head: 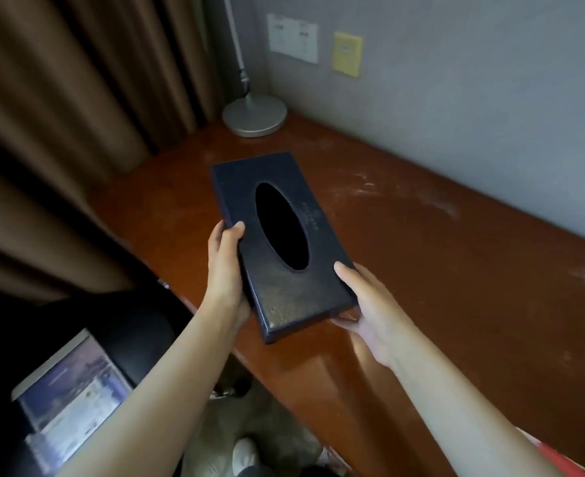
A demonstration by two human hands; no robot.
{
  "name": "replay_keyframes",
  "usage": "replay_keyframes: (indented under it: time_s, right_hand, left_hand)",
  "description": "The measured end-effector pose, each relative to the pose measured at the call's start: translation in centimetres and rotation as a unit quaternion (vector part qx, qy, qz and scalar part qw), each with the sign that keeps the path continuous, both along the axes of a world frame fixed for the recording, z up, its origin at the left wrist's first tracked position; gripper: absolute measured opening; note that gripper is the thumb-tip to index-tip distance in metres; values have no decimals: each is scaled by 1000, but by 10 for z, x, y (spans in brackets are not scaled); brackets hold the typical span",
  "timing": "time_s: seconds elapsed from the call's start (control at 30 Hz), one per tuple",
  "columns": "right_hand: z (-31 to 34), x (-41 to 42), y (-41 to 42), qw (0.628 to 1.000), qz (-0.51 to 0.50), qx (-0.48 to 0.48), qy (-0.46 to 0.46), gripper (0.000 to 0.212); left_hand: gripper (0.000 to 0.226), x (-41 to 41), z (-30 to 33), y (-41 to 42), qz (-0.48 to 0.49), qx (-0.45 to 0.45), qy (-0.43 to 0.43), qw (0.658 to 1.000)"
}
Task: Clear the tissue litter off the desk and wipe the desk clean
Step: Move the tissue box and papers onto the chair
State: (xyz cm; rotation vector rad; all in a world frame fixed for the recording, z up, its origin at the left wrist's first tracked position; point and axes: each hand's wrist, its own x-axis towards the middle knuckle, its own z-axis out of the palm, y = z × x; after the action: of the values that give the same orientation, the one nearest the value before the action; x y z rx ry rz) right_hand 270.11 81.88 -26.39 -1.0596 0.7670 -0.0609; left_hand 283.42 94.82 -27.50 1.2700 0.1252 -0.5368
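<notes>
Holding a dark navy rectangular tissue box with a black oval opening (pixel 280 242) between both hands, over the reddish-brown wooden desk (pixel 439 270). Left hand (pixel 225 270) clamped on the left long side of the box, thumb curled over the top edge near the oval opening, other fingers hidden under the box. Right hand (pixel 366 311) gripping the near right corner, thumb lying on the top face, fingers curled below the near end. Box tilted, near end above the front edge of the desk, far end pointing toward the back left corner; not possible to tell whether the far end touches the desk surface. Nothing visible inside the oval opening, only darkness.

Pale dusty smears (pixel 370 187) spread on the desk surface to the right of the box and along the grey wall (pixel 456 98). Standing in the back left corner of the desk, well apart from the box, a round silver metal lamp base with a thin stem (pixel 253 115). Fixed on the wall, a white socket plate (pixel 292 37) and just beside it a yellow card (pixel 346 55). Hanging at the left, brown pleated curtains (pixel 60 115). Lying at the lower left, on something black, a printed booklet with a bluish cover (pixel 74 404).
</notes>
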Motion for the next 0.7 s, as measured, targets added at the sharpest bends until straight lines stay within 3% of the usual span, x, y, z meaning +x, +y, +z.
replay_keyframes:
  time_s: [0.17,0.37,0.7]
  right_hand:
    - [-1,38,69,999,8,41,26,42]
    - [-9,83,169,994,102,27,42,24]
    - [-37,134,331,954,286,-45,81,18]
  left_hand:
    - [52,5,1,77,117,-21,23,993]
    - [68,26,-4,215,168,-37,22,985]
    - [31,38,-34,453,249,97,97,959]
